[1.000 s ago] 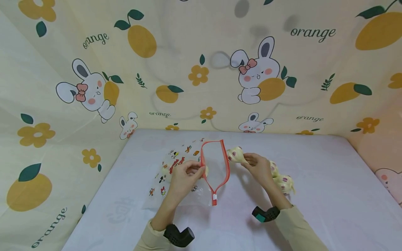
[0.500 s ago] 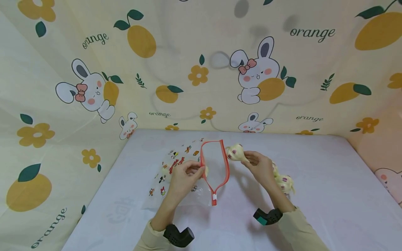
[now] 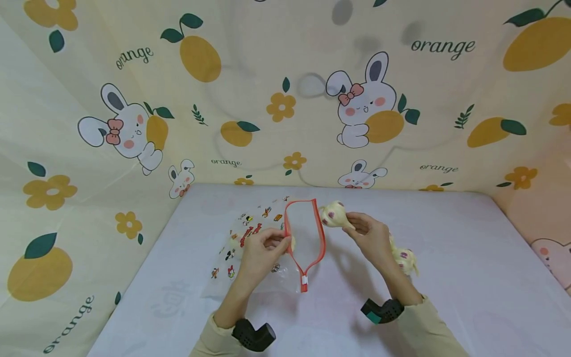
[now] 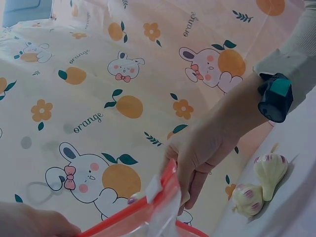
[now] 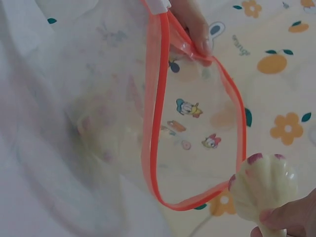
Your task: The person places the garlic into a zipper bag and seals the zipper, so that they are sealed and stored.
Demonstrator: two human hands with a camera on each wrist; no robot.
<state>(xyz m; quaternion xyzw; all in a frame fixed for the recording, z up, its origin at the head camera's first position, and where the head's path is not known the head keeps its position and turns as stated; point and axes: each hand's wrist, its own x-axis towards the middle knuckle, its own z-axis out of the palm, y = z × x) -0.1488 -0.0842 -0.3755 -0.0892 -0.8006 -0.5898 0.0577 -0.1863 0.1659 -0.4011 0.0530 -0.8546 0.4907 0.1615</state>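
A clear zip bag [image 3: 263, 282] with cartoon prints lies on the table, its red zip rim [image 3: 322, 238] spread into a wide mouth. My left hand [image 3: 260, 255] pinches the rim's left side. In my right hand [image 3: 372, 240] is a garlic bulb [image 3: 333, 215], pinched by its stem. The bulb hangs just outside the rim's right side, its round end toward the bag; in the right wrist view the bulb [image 5: 264, 185] overlaps the rim's edge. A blurred garlic bulb [image 5: 98, 131] shows through the bag's film.
Two more garlic bulbs lie on the table to the right, one [image 4: 270, 170] touching the other [image 4: 248, 200]; the right forearm partly covers them in the head view. A white slider [image 3: 304, 280] sits at the rim's near end. Behind stands a printed cloth wall [image 3: 250, 99].
My right hand has risen a little, lifting the garlic bulb slightly up along the rim's right side. The left hand and the bag have stayed in place.
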